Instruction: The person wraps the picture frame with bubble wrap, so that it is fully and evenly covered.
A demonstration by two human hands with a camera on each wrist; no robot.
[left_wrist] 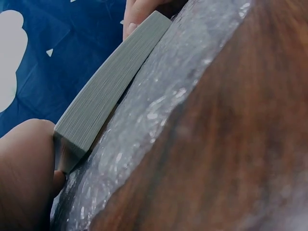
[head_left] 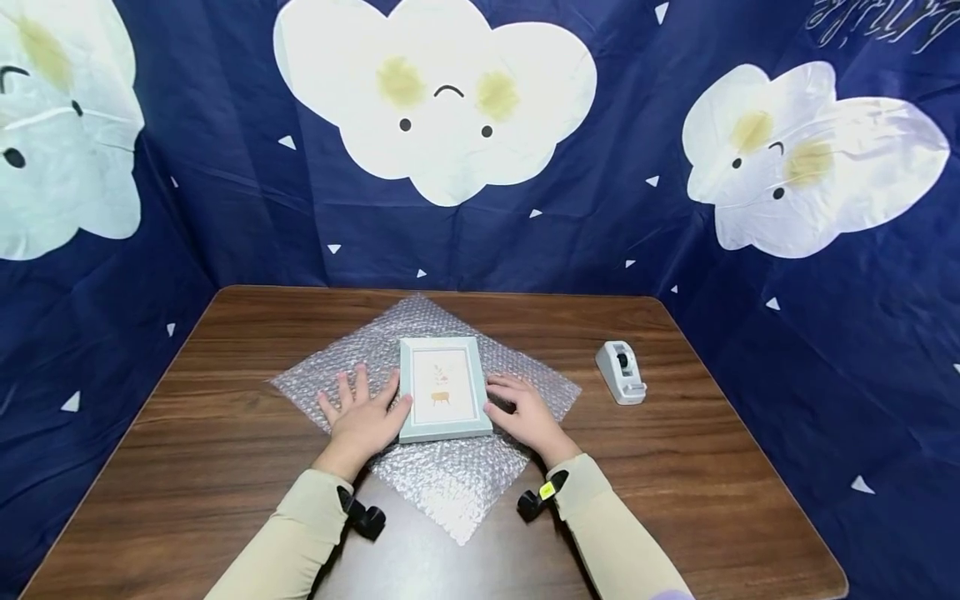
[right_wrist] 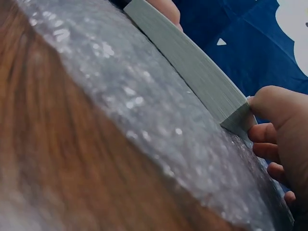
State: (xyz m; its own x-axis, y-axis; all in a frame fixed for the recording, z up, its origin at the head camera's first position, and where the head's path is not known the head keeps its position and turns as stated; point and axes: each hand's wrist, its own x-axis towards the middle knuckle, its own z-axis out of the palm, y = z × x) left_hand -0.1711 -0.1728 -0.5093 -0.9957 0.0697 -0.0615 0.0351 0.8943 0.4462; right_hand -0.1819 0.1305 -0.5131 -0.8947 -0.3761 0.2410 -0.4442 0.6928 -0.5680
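A pale blue-green picture frame [head_left: 444, 432] lies face up on a sheet of bubble wrap [head_left: 457, 492], turned cornerwise under it. Inside its white mat is a small print of a plant in an orange pot. My left hand [head_left: 363, 425] rests on the wrap with fingers spread, thumb and forefinger against the frame's left side. On the opposite side, my right hand [head_left: 528, 417] touches the frame's right edge with thumb and fingertips, its fingers loosely bent. The right wrist view shows that thumb at the corner of the frame [right_wrist: 192, 62]. In the left wrist view, the frame's near side [left_wrist: 110, 82] stands above the wrap.
A white tape dispenser [head_left: 621, 372] stands on the wooden table [head_left: 720, 500], right of the wrap. Dark blue cloth with white clouds [head_left: 450, 158] hangs behind the table and along both sides. Each wrist wears a small black camera.
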